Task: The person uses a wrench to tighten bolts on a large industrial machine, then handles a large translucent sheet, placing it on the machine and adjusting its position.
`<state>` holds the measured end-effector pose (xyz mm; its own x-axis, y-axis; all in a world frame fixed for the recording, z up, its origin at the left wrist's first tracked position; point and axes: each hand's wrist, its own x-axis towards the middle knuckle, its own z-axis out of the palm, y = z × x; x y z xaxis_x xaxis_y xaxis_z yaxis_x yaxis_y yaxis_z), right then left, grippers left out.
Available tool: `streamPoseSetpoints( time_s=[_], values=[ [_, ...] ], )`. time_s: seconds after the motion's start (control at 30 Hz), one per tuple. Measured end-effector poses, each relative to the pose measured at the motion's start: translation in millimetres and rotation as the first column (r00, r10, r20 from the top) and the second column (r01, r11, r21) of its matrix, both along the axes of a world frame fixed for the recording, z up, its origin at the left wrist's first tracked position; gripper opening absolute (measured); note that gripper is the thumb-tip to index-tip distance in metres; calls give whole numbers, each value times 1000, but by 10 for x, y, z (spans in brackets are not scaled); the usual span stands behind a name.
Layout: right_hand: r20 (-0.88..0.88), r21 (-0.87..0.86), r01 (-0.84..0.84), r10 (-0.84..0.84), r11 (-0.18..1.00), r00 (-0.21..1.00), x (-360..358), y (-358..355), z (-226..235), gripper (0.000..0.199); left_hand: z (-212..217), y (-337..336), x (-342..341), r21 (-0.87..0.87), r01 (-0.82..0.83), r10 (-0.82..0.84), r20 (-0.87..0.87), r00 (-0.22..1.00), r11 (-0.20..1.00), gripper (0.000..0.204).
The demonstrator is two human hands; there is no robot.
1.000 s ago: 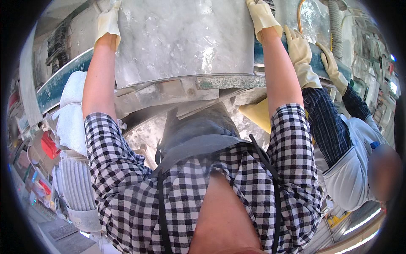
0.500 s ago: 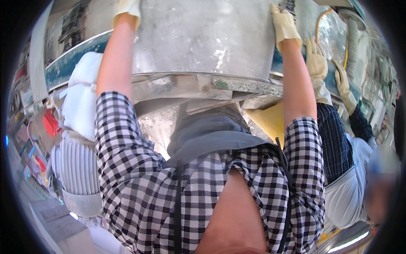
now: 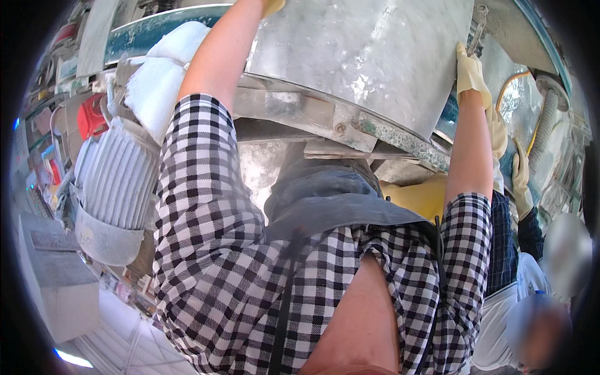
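Observation:
A large grey, shiny flat sheet point(image 3: 350, 56) lies in front of me on a worn frame; I cannot tell whether it is metal or stone. My right hand point(image 3: 472, 76), in a cream rubber glove, holds the sheet's right edge, its fingertips partly hidden. Of my left hand point(image 3: 273, 6) only a sliver of the same kind of glove shows at the top edge of the view, by the sheet's left side. Its fingers are out of sight. A metal fitting point(image 3: 480, 31) stands just beyond my right hand.
Beside me on the right works another person, whose cream-gloved hand point(image 3: 520, 178) is close to my right arm. A ribbed grey motor point(image 3: 119, 162) and a white cloth-like bundle point(image 3: 159, 81) are on my left. A yellow thing point(image 3: 415, 197) sits below the frame's planks point(image 3: 300, 115).
The view has swung, so the sheet now sits tilted and further right. My left hand has almost left the picture at the top; my right hand stays at the sheet's right edge.

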<state>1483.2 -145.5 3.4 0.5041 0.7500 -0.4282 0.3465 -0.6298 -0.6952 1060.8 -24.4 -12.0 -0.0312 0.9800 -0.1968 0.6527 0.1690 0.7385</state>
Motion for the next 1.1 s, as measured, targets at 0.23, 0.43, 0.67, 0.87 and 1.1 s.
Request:
streamPoseSetpoints(
  time_s=[0.23,0.43,0.67,0.87,1.1],
  values=[
    [-130,32,-16,20,999,991,115,-5,-126,59,91,-608,-21,-10,-133,129,321,938,991,65],
    [122,-37,-126,129,991,984,124,36,-93,65,138,-759,160,-104,-93,127,403,906,990,65],
    [256,-197,-256,302,946,918,68,-82,134,64,90,-785,221,11,-156,147,257,955,988,62],
    [92,-28,-407,407,913,909,175,-51,-62,61,39,-749,197,141,-148,188,-344,920,979,71],
    [52,120,-209,204,971,978,59,8,-59,64,137,-697,196,212,-204,241,-165,956,956,66]
  ],
)
